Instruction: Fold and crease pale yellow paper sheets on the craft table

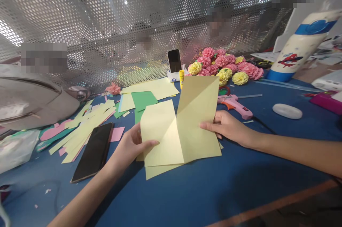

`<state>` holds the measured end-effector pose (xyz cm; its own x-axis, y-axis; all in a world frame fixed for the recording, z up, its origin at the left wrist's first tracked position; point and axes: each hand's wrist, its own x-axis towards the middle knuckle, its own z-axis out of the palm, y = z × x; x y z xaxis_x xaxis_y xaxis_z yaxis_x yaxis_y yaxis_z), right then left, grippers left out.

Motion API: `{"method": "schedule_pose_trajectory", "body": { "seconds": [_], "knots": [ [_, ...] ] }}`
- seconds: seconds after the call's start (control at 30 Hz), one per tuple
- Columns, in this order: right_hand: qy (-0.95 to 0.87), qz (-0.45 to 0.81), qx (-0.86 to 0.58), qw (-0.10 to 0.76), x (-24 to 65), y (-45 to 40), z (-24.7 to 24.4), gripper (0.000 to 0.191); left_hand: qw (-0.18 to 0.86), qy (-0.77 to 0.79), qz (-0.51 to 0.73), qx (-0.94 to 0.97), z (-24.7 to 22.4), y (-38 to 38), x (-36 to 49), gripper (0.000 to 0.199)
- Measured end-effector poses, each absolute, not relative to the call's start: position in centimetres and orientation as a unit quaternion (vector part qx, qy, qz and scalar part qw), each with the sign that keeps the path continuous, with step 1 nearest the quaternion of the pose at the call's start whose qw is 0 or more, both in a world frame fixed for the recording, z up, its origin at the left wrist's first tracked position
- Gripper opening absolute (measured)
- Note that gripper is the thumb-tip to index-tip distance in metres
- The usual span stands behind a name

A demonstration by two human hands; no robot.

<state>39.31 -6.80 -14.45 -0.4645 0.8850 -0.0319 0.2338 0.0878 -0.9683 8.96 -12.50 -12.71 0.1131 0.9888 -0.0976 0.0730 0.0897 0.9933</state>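
Note:
A creased sheet of pale yellow paper (197,127) stands up from the table between my two hands, bent along a crease near its middle. My left hand (135,143) pinches its left edge, thumb on the front and fingers behind. At the right edge, my right hand (227,127) grips it the same way, its other fingers mostly hidden by the paper. Under the lower left part lies another pale yellow sheet (155,172), only partly visible. To the left of my left hand rests a black phone (93,152), flat on the table.
Yellow paper strips (85,130) and green paper (144,99) lie left and behind. Pink and yellow paper flowers (220,63), a pink glue gun (235,105) and a white mouse (287,111) are right. A bottle (301,47), a grey bag (34,98) and a perforated metal screen (112,24) surround the blue table (165,205).

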Motion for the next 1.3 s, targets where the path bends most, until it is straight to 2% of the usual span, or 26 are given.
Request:
{"method": "schedule_pose_trajectory", "body": {
  "seconds": [0.17, 0.3, 0.4, 0.53, 0.93, 1.1, 1.23, 1.3],
  "knots": [
    [-0.658, 0.542, -0.414, 0.32, 39.24, -7.03, -14.2, 0.041, 0.516, 0.582, 0.391, 0.492, -12.69, -12.73, 8.86, 0.047],
    [-0.665, 0.559, -0.396, 0.298, 39.09, -7.27, -13.62, 0.038, 0.491, 0.597, 0.408, 0.486, -12.83, -12.76, 8.56, 0.046],
    [-0.63, 0.575, -0.404, 0.329, 39.02, -7.22, -13.63, 0.041, 0.481, 0.588, 0.421, 0.495, -12.87, -12.64, 8.53, 0.044],
    [-0.587, 0.607, -0.402, 0.355, 39.05, -7.03, -14.06, 0.049, 0.484, 0.577, 0.427, 0.5, -12.96, -12.54, 8.69, 0.046],
    [-0.588, 0.609, -0.4, 0.353, 38.98, -7.1, -14.02, 0.054, 0.489, 0.575, 0.447, 0.481, -13.13, -12.94, 8.83, 0.053],
    [-0.581, 0.615, -0.397, 0.357, 38.94, -7.16, -14.09, 0.05, 0.485, 0.583, 0.428, 0.492, -12.93, -12.84, 8.82, 0.053],
    [-0.59, 0.599, -0.404, 0.361, 39.08, -6.99, -14.25, 0.044, 0.466, 0.571, 0.422, 0.529, -12.71, -12.82, 9.2, 0.068],
    [-0.603, 0.583, -0.401, 0.367, 39.2, -6.87, -14.35, 0.042, 0.481, 0.587, 0.401, 0.513, -12.73, -12.95, 9.32, 0.066]
  ]
}}
